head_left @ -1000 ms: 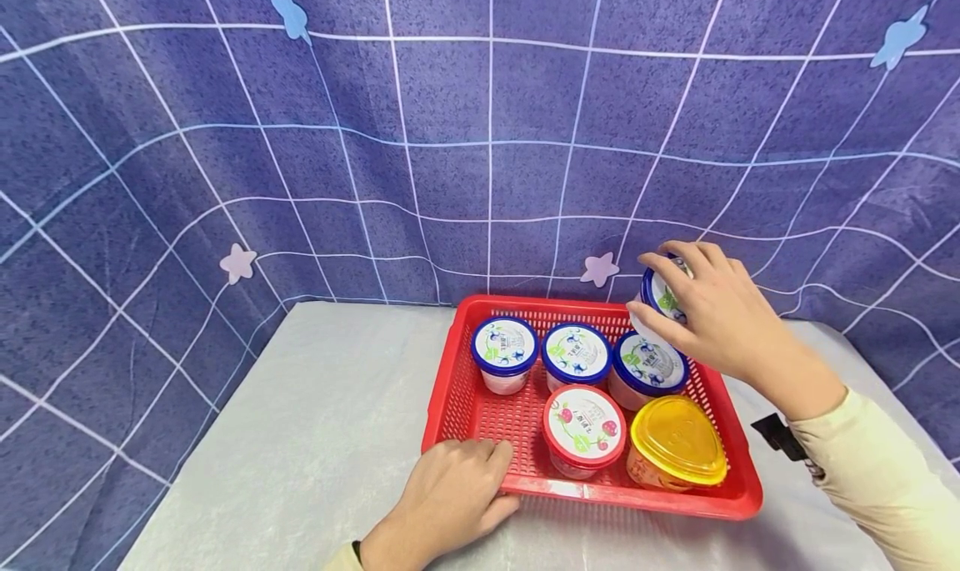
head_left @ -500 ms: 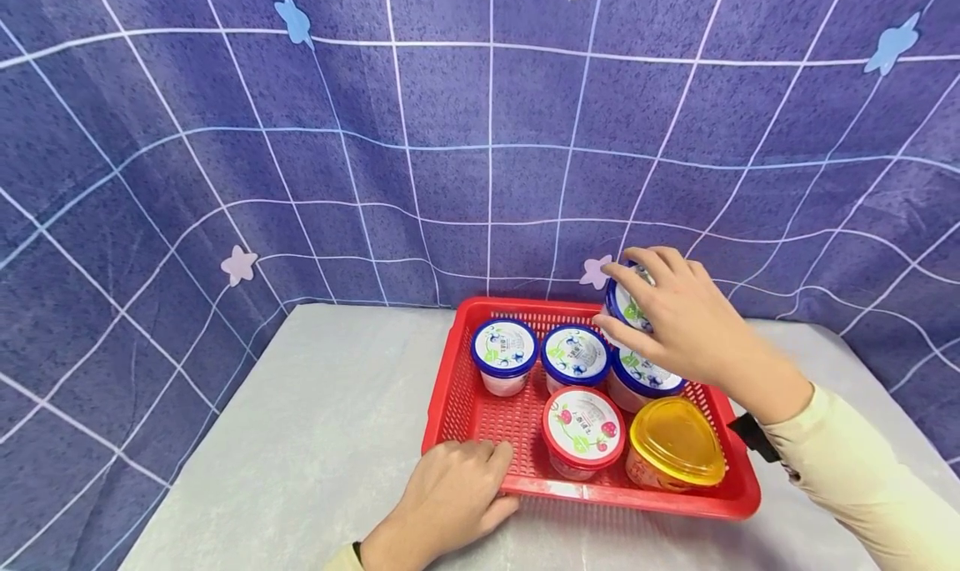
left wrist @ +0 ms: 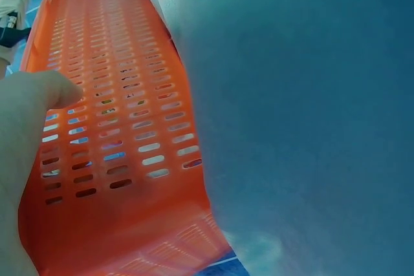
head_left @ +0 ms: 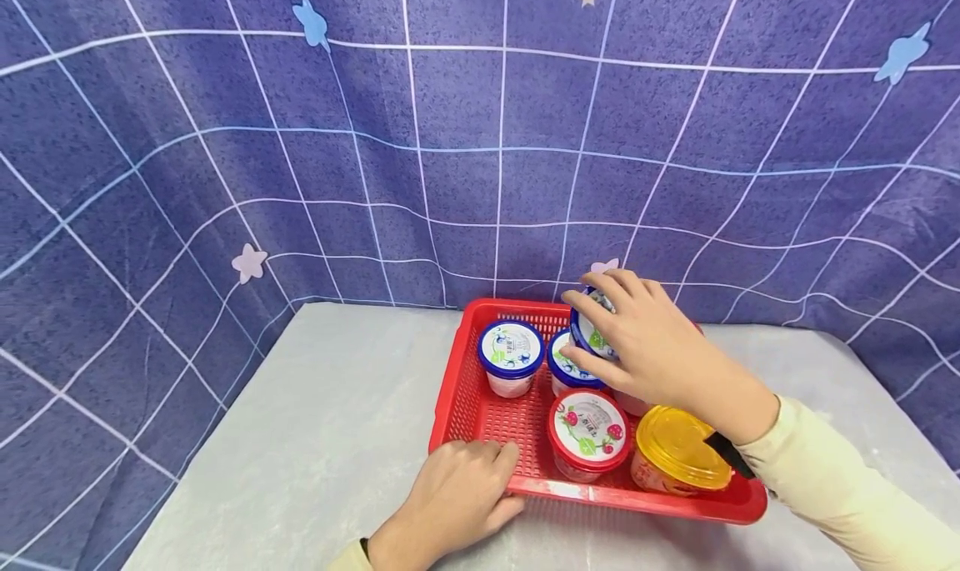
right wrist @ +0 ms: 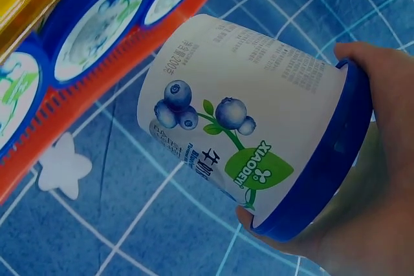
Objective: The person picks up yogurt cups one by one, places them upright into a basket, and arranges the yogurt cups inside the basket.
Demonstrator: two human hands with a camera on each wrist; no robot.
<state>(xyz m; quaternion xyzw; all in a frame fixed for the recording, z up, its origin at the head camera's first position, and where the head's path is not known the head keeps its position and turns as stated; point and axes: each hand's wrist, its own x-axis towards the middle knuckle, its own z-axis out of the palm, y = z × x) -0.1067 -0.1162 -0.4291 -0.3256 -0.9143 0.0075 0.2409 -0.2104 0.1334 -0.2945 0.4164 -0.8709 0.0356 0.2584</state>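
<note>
My right hand grips a yogurt cup by its blue lid; the cup has a white side with blueberries printed on it. It hangs tilted over the back of the red basket. A blue-lidded cup stands in the basket just below, partly covered by the held cup in the head view. My left hand holds the basket's front rim near the left corner, its thumb against the perforated outer wall in the left wrist view.
Inside the basket, another blue-lidded cup stands at the back left. A red-lidded cup and a yellow-lidded tub are at the front. A third blue-lidded cup is mostly hidden behind my right hand. A purple curtain hangs behind the table.
My right hand has moved left and slightly down with the yogurt cup, from over the back right of the basket to over its middle cup. My left hand stays on the rim.
</note>
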